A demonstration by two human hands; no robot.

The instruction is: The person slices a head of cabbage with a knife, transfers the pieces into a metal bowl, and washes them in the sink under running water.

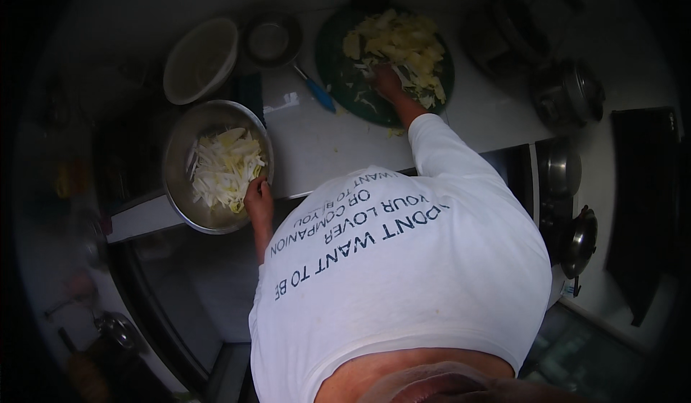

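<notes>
At the front left, my left hand (259, 200) grips the near right rim of a wide stainless steel bowl (178, 192), with the thumb over the edge. Inside lie shredded pieces of pale cabbage (227, 168). My right hand (386, 81) reaches down onto a round green chopping board (337, 76). Its fingers are among white and yellow cut leaves, and dimness hides whether they hold any. A heap of yellow cabbage leaves (402, 35) covers the board's far side, beyond that hand.
Behind the steel bowl stands a white basin (202, 60). Beside it rests a round strainer (272, 38) with a blue handle (321, 96). Two dark cookers (567, 92) occupy the right of the white counter (307, 149). Scraps lie near the board's edge.
</notes>
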